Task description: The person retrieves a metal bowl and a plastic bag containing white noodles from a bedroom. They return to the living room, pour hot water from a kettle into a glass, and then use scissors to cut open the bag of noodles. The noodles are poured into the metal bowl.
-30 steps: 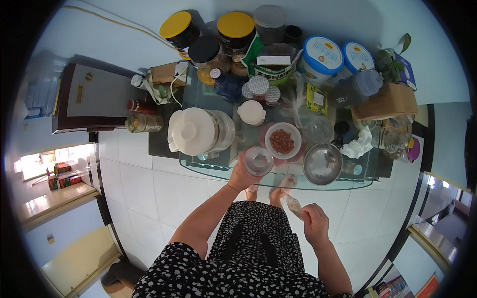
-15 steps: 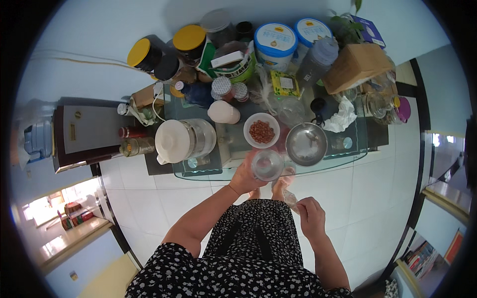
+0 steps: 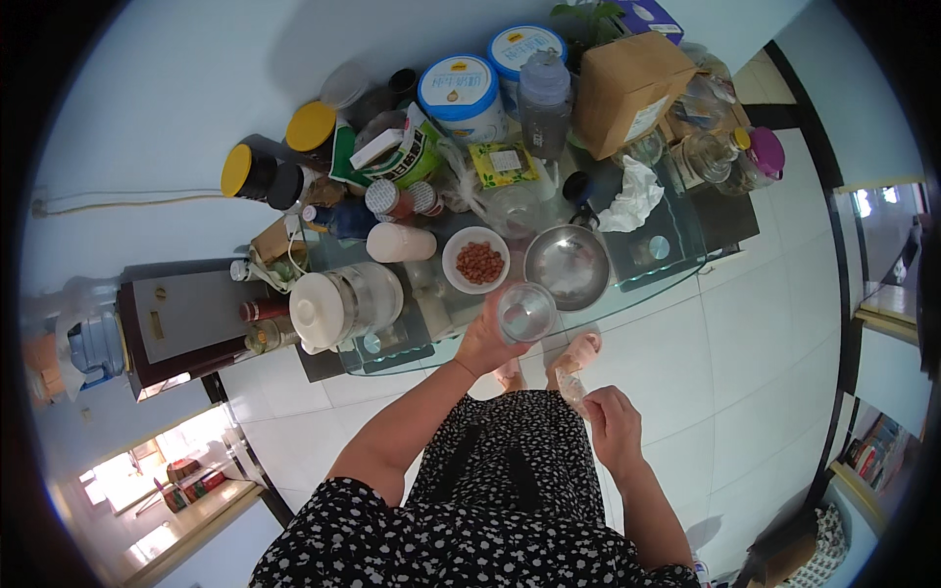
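Note:
My left hand [image 3: 480, 343] is closed around a clear cup [image 3: 526, 314], held up by the near edge of the glass table. Past the cup is a white bowl [image 3: 449, 265] with reddish-brown peanuts [image 3: 480, 263] in it. To its right rests a round, shiny metal pan [image 3: 567, 269]. Lower and to the right, in front of my skirt, my right hand [image 3: 616, 431] pinches a crinkled, see-through plastic bag [image 3: 570, 385] that hangs toward the floor. What the bag contains is too faint to make out.
On the table's left stand a glass pitcher [image 3: 371, 299] with a white lid and a pale pink bottle [image 3: 400, 243]. Behind are blue-lidded tubs [image 3: 459, 90], a grey bottle [image 3: 545, 103] and a cardboard box [image 3: 627, 93]. Crumpled white tissue [image 3: 632, 196] lies right of the pan.
The view has turned, so the table and its things sit farther left and tilted. Both hands keep their holds on the cup and the bag, in nearly the same place before my body.

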`<state>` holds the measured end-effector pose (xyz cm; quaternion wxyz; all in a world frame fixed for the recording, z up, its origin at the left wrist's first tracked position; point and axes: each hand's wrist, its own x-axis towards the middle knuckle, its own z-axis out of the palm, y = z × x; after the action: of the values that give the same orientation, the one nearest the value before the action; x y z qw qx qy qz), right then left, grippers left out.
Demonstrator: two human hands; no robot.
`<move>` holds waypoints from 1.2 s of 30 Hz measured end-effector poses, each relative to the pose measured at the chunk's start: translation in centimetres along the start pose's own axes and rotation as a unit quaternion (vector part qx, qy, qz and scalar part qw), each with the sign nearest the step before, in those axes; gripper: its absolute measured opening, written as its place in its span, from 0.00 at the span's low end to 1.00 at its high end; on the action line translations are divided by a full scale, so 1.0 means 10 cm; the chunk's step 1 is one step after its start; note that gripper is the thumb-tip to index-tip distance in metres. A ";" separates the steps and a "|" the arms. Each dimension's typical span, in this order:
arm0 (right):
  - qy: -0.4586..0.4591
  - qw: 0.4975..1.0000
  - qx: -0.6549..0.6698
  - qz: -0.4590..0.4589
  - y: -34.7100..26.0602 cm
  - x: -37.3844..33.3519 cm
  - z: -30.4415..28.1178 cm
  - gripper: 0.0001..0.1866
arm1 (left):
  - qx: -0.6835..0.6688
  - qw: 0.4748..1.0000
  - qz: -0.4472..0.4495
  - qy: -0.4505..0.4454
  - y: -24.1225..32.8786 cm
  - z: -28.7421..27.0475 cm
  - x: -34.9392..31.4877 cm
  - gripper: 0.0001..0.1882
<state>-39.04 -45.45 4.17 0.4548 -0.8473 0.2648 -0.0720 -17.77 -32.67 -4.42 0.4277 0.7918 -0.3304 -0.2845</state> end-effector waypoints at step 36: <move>0.054 0.998 0.016 0.017 0.22 0.29 -0.13 0.03 | 0.199 0.959 -0.176 -0.094 0.12 -0.02 0.23 0.51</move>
<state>-37.93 -48.85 2.79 0.4547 -0.8300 0.3020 -0.1144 -16.51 -34.81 -3.70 0.1710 0.8763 -0.2744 -0.3573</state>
